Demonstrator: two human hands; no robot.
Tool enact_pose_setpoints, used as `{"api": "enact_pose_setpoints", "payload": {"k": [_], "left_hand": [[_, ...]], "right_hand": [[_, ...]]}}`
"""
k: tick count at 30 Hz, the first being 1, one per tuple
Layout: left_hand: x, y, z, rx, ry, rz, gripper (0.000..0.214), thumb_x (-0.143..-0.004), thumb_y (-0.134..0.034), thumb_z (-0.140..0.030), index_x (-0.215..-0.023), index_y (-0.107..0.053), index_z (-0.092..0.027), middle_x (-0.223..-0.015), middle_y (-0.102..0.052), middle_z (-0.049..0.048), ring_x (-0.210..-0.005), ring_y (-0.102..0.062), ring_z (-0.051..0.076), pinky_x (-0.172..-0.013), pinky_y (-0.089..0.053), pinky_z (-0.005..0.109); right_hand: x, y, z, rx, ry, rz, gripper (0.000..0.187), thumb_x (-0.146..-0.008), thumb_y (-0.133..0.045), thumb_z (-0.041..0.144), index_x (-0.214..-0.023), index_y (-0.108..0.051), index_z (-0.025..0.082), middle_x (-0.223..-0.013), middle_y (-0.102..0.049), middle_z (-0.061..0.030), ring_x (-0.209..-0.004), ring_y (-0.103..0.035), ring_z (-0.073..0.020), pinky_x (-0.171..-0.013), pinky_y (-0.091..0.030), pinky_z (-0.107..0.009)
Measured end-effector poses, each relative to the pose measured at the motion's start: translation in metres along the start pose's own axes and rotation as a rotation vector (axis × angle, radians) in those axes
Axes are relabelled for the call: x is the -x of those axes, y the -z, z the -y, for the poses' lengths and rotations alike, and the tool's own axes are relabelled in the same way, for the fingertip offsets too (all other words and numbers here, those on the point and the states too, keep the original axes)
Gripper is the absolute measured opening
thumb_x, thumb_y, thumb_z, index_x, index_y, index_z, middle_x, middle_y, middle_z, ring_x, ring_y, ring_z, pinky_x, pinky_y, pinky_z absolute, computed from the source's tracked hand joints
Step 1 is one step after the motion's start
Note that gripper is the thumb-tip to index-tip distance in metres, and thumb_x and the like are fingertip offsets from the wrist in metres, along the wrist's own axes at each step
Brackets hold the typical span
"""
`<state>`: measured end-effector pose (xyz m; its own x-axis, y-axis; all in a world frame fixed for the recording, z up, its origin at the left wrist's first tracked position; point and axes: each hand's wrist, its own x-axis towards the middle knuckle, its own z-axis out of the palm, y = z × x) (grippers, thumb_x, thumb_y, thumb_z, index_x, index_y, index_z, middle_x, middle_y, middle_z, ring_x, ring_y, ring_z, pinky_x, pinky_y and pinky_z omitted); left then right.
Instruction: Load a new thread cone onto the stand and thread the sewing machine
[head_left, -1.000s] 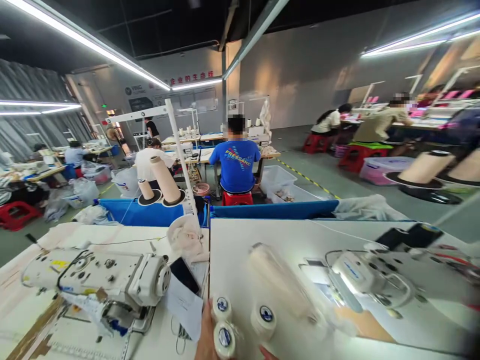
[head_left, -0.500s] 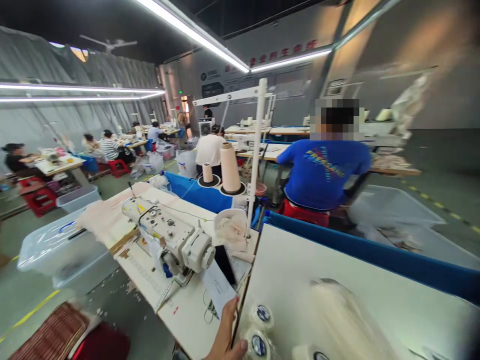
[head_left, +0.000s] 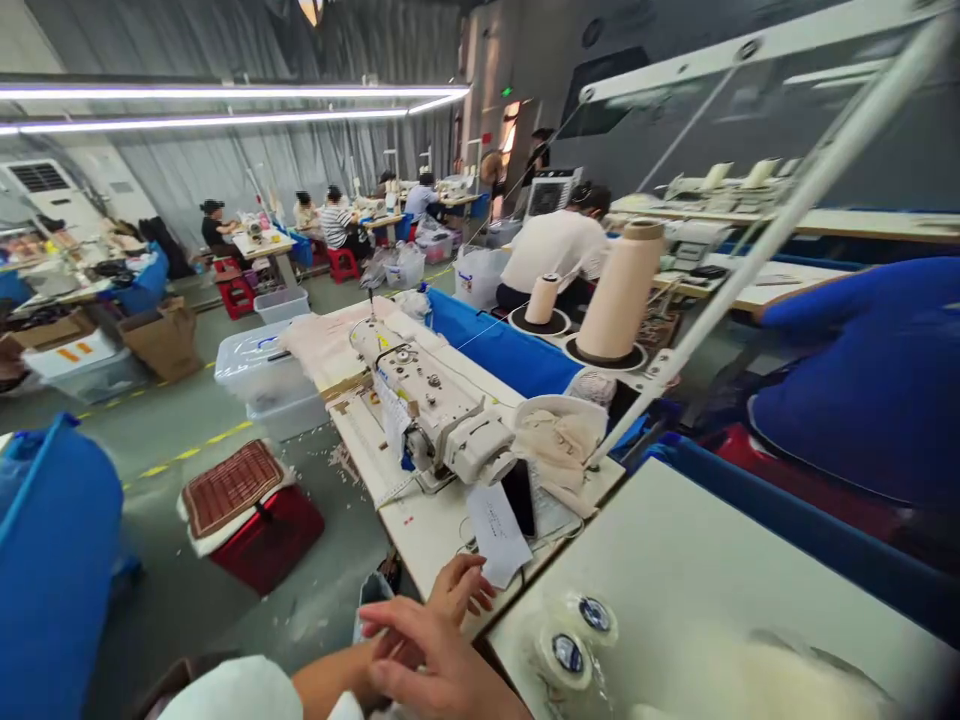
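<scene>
Two hands meet at the bottom edge of the view. The left hand (head_left: 465, 590) rests at the near edge of the sewing surface (head_left: 427, 525), its fingers (head_left: 480, 580) loosely curled and spread a little, tips just below a white paper slip (head_left: 496, 530) that hangs over that edge — whether they touch it cannot be told. It grips nothing that shows. The right hand (head_left: 439, 665) sits nearer the camera, crossing in front of the left wrist, fingers relaxed and half open, empty as far as can be seen.

Just right of the hands, on the adjoining white surface (head_left: 697, 580), lie wrapped thread spools (head_left: 577, 640) with round blue-and-white end labels; their print is too blurred to read. The slip bears small writing, also unreadable. Beyond it a dark phone (head_left: 519, 495) leans by the white sewing machine (head_left: 435, 405), and two cream thread cones (head_left: 619, 295) stand upright behind.
</scene>
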<state>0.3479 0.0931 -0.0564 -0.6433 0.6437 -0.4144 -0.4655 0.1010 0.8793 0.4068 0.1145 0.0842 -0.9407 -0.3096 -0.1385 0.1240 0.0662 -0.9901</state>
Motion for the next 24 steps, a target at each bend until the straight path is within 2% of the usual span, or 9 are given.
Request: {"api": "enact_pose_setpoints", "payload": {"k": [2,4,7,9,11,14,18,21,24], "left_hand": [[0.004,0.009,-0.001,0.037,0.041,-0.009,0.072,-0.064,-0.062,-0.072,-0.106,-0.057,-0.013,-0.074,-0.064,0.0048,-0.062,-0.059,0.016,-0.06,-0.041,0.03],[0.007,0.02,-0.003,0.075,0.086,-0.019,0.068,-0.063,-0.064,-0.067,-0.104,-0.059,-0.013,-0.074,-0.066,0.0035,-0.062,-0.059,0.014,-0.06,-0.04,0.028],[0.008,0.035,-0.005,0.119,0.161,-0.033,0.062,-0.062,-0.067,-0.061,-0.102,-0.06,-0.014,-0.076,-0.066,0.003,-0.062,-0.06,0.014,-0.059,-0.04,0.027],[0.008,0.045,-0.007,0.142,0.211,-0.035,0.059,-0.062,-0.067,-0.059,-0.1,-0.059,-0.014,-0.077,-0.066,0.0029,-0.063,-0.06,0.014,-0.059,-0.04,0.026],[0.007,0.054,-0.009,0.159,0.252,-0.033,0.057,-0.062,-0.067,-0.057,-0.099,-0.058,-0.014,-0.077,-0.066,0.0023,-0.062,-0.06,0.013,-0.059,-0.039,0.025],[0.005,0.069,-0.012,0.162,0.299,-0.016,0.054,-0.061,-0.068,-0.054,-0.097,-0.057,-0.015,-0.075,-0.065,0.0018,-0.059,-0.059,0.012,-0.057,-0.039,0.024],[0.004,0.096,-0.025,0.117,0.339,0.05,0.046,-0.067,-0.063,-0.046,-0.099,-0.058,-0.013,-0.075,-0.066,0.0027,-0.059,-0.058,0.012,-0.056,-0.04,0.025],[0.012,0.13,-0.044,0.034,0.378,0.161,0.041,-0.067,-0.064,-0.044,-0.091,-0.062,-0.011,-0.071,-0.067,0.0047,-0.058,-0.058,0.015,-0.055,-0.039,0.027],[0.032,0.18,-0.07,-0.053,0.367,0.239,0.046,-0.067,-0.067,-0.056,-0.075,-0.065,-0.01,-0.065,-0.064,0.0038,-0.059,-0.053,0.013,-0.057,-0.037,0.026]], "right_hand": [[-0.021,-0.017,0.0,-0.079,-0.057,0.187,0.052,-0.078,-0.067,0.05,-0.123,-0.065,0.022,-0.11,-0.069,-0.0073,-0.095,-0.066,-0.0217,-0.085,-0.051,-0.031],[-0.034,-0.032,-0.004,-0.043,-0.08,0.296,0.047,-0.077,-0.068,0.052,-0.111,-0.07,0.02,-0.1,-0.071,-0.0059,-0.09,-0.065,-0.0208,-0.081,-0.05,-0.03],[-0.047,-0.041,-0.01,0.137,0.0,0.383,0.046,-0.07,-0.073,0.06,-0.096,-0.074,0.021,-0.094,-0.071,-0.0042,-0.091,-0.062,-0.022,-0.086,-0.047,-0.031],[-0.055,-0.042,-0.012,0.194,0.076,0.439,0.049,-0.066,-0.075,0.063,-0.095,-0.075,0.023,-0.097,-0.071,-0.0032,-0.097,-0.06,-0.0233,-0.095,-0.043,-0.033],[-0.063,-0.043,-0.017,0.189,0.118,0.465,0.048,-0.07,-0.073,0.063,-0.097,-0.075,0.024,-0.099,-0.071,-0.0025,-0.101,-0.06,-0.0235,-0.099,-0.04,-0.033],[-0.074,-0.048,-0.032,0.151,0.125,0.446,0.044,-0.073,-0.07,0.06,-0.096,-0.075,0.023,-0.097,-0.072,-0.0018,-0.095,-0.062,-0.0216,-0.093,-0.042,-0.03],[-0.091,-0.057,-0.05,0.095,0.102,0.366,0.035,-0.073,-0.071,0.053,-0.087,-0.074,0.022,-0.084,-0.069,0.0009,-0.08,-0.06,-0.0169,-0.078,-0.044,-0.025],[-0.107,-0.058,-0.051,0.052,0.01,0.235,0.033,-0.065,-0.077,0.05,-0.076,-0.069,0.019,-0.071,-0.061,0.0038,-0.07,-0.052,-0.0129,-0.062,-0.037,-0.021],[-0.124,-0.05,-0.047,-0.029,-0.148,0.046,0.041,-0.062,-0.077,0.053,-0.063,-0.058,0.017,-0.06,-0.046,0.0056,-0.06,-0.04,-0.0089,-0.051,-0.024,-0.022]]}}
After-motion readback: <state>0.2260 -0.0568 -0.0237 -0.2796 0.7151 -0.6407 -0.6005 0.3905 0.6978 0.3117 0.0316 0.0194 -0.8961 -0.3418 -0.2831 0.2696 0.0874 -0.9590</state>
